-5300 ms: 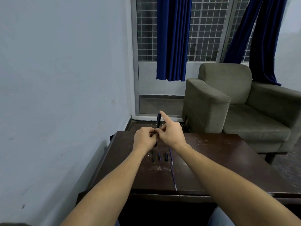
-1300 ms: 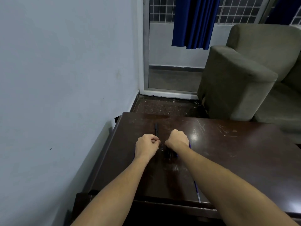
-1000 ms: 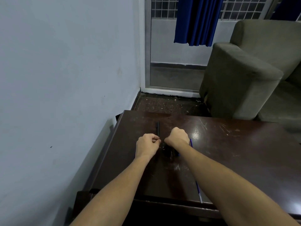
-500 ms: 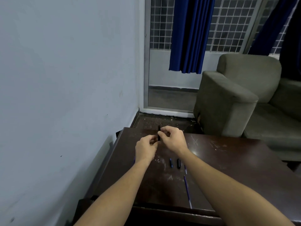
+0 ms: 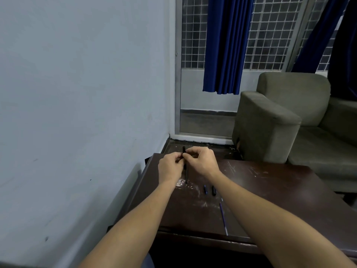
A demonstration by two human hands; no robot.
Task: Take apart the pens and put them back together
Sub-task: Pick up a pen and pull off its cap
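A black pen (image 5: 185,171) stands upright above the dark wooden table (image 5: 270,190), near its far left corner. My left hand (image 5: 170,168) and my right hand (image 5: 202,161) both pinch its upper part, fingers meeting around it. Its top end sticks out above the fingers and its lower end reaches down to the tabletop. On the table to the right lie a small blue pen part (image 5: 206,189), a small black pen part (image 5: 213,190) and a thin blue refill (image 5: 223,218) close to the near edge.
A pale wall runs close along the table's left side. A grey-green sofa (image 5: 280,120) stands behind the table at the right. Blue curtains (image 5: 226,45) hang over a grilled window at the back. White scuff marks speckle the tabletop.
Both hands have lifted off the tabletop and now hold the black pen upright between them. The view has tilted upward, showing more of the window and sofa.
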